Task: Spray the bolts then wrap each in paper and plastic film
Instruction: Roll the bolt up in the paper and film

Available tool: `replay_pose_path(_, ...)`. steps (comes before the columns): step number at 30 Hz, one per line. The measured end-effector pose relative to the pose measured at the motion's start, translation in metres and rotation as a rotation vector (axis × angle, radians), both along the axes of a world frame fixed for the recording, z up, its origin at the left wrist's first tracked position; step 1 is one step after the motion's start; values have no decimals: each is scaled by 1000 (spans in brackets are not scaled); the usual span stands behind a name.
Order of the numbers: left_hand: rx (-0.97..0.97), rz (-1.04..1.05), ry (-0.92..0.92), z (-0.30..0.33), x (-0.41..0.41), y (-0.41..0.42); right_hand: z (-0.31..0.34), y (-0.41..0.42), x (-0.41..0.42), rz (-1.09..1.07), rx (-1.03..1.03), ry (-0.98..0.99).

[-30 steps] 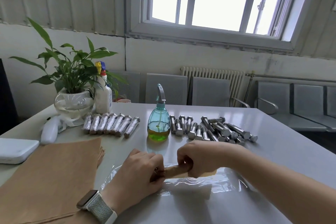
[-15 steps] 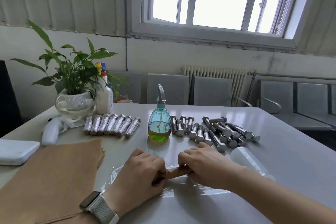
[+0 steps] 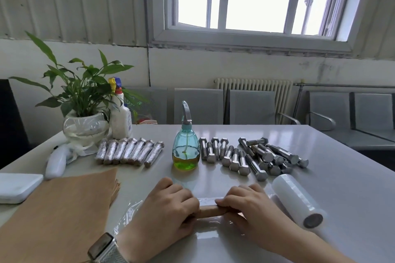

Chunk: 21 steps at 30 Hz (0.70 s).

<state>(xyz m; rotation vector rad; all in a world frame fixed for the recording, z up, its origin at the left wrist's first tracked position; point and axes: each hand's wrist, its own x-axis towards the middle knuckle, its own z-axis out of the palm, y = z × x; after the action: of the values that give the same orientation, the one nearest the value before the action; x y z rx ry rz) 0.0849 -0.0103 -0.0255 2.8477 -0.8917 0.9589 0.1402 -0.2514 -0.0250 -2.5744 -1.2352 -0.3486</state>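
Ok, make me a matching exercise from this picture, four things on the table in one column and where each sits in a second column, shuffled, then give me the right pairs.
Things:
1. spray bottle
2. film roll
3. brown paper stack
4. wrapped bolts

Places:
A. near left, beside the left hand
B. in front of the potted plant
C. centre, left of the bare bolts
D. right of the right hand

Pairs: 1-C, 2-D, 3-A, 4-B
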Motion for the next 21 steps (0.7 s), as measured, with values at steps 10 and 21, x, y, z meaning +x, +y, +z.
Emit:
replay_pose_path(10, -337, 30, 295, 2, -1, 11, -14, 0, -4, -48, 130, 21)
replay_pose_path(21, -319, 234, 332, 4, -8, 31, -15, 0, -9, -84, 146, -21)
